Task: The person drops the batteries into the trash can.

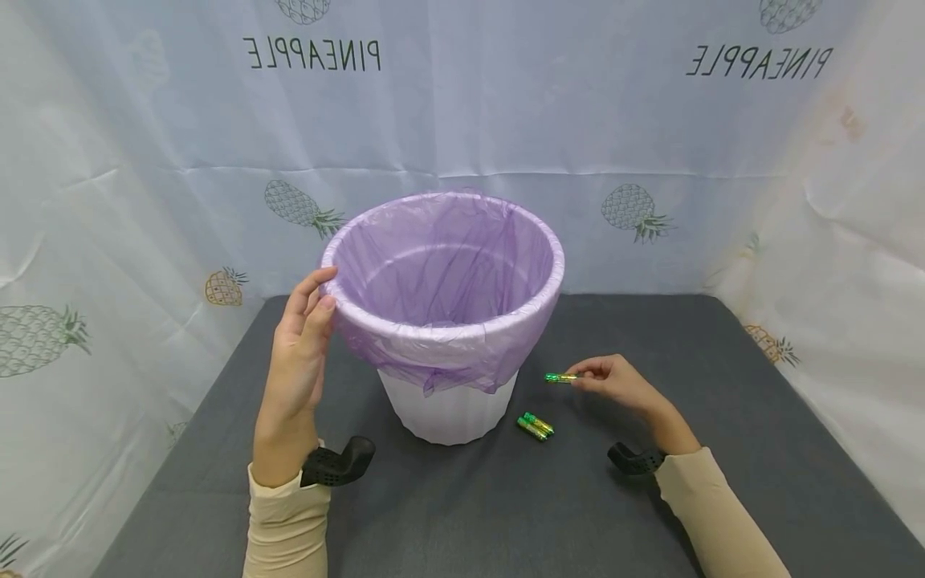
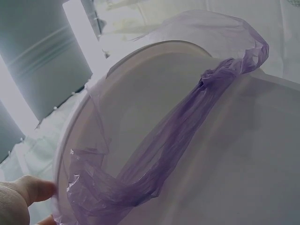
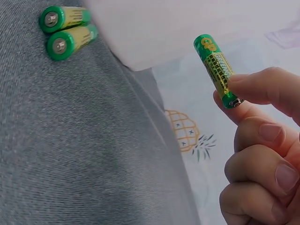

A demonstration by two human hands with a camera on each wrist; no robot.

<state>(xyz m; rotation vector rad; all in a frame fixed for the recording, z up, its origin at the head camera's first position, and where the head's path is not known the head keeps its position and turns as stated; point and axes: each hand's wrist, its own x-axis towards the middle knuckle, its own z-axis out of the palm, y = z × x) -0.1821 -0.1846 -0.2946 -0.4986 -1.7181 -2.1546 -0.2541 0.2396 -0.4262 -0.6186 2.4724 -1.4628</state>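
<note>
A white bin lined with a thin purple plastic bag stands upright on the dark table. My left hand holds the bin's rim at its left side, thumb and fingers on the bag-covered edge. To the right of the bin, my right hand pinches a green and yellow battery by one end, between thumb and index finger, above the table. Two more such batteries lie side by side near the bin's base. In the left wrist view, the bag hangs bunched over the bin's outer wall.
The dark grey table carries the bin and the loose batteries. A pale curtain with pineapple prints hangs behind and along both sides. A black wrist mount sits on the left wrist, another on the right.
</note>
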